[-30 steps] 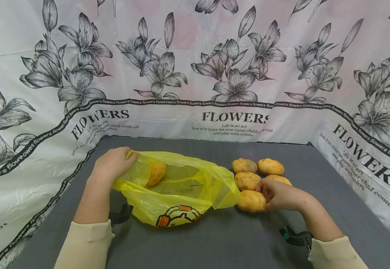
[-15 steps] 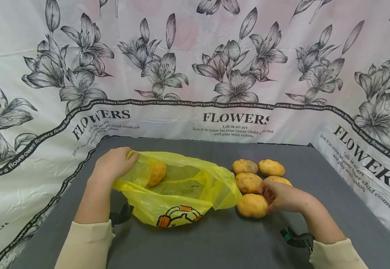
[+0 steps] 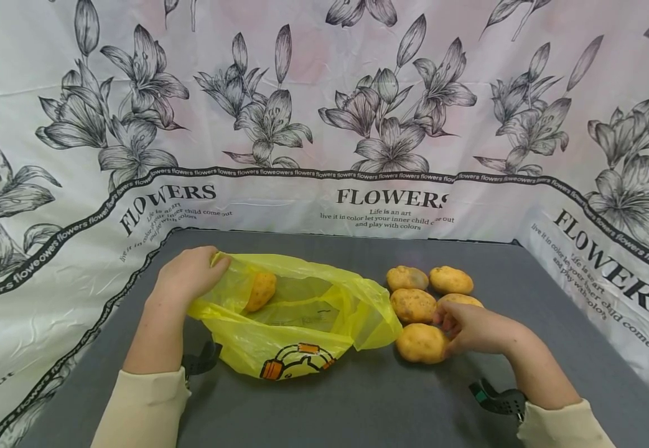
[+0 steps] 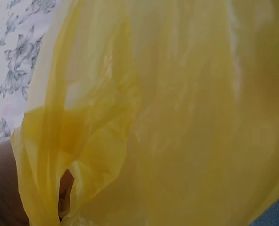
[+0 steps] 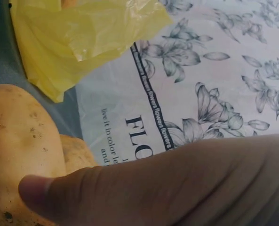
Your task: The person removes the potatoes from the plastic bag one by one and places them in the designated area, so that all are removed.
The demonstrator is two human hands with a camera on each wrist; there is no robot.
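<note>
The left hand (image 3: 194, 274) pinches the rim of a yellow plastic bag (image 3: 246, 348), holding its mouth up at the left. One potato (image 3: 261, 291) lies inside near that hand. In the left wrist view the yellow film (image 4: 191, 117) covers most of the picture and hides the fingers. At the right, the right hand (image 3: 481, 330) holds the right end of the nearest potato (image 3: 422, 343), fingers bent at its far side. The right wrist view has the thumb (image 5: 40, 193) lying against that potato (image 5: 21, 136); the other fingers are hidden there.
Behind the held potato lie several more, among them a spotted potato (image 3: 414, 305), a back-right potato (image 3: 450, 280) and one partly behind the hand (image 3: 461, 300). The bag's right edge nearly meets them. A flower-printed sheet (image 3: 391, 205) borders the grey tabletop (image 3: 346, 410).
The nearest potato has shifted slightly toward the wearer and to the right, parting a little from the spotted one, with the right hand at it. The left hand and bag stay put.
</note>
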